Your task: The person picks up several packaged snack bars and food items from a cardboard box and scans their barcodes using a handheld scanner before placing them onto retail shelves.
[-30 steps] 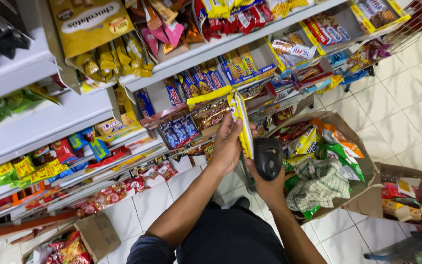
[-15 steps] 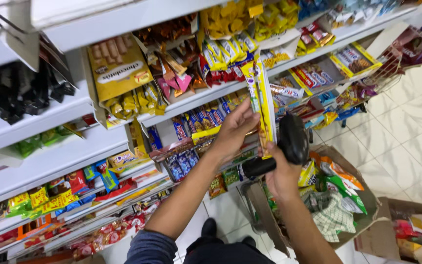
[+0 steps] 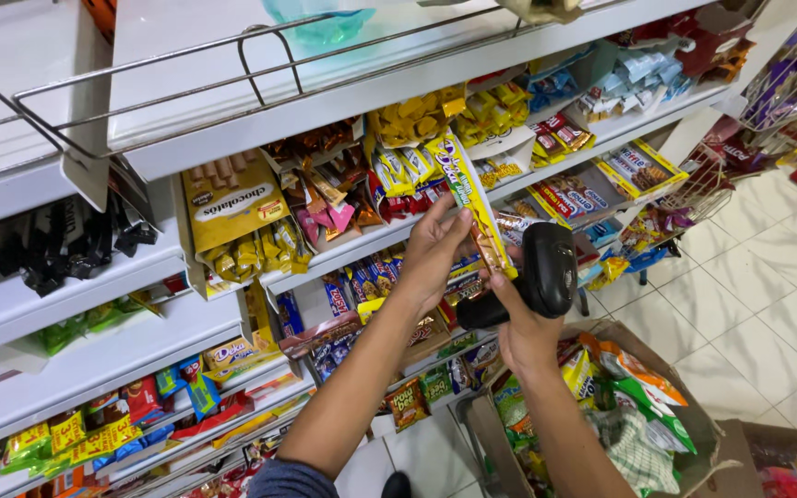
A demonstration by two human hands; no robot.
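Long yellow snack packet pinched upright by left hand, in front of white shelf stacked with snack packs. Black handheld scanner gripped by right hand, just right of packet's lower end, head touching or nearly touching it. Open cardboard box of mixed snacks seen below scanner, on tiled floor.

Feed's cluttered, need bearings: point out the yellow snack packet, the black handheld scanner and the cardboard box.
yellow snack packet (image 3: 469, 198): head view, upper half.
black handheld scanner (image 3: 548, 267): head view, its head.
cardboard box (image 3: 707, 426): head view, right wall.
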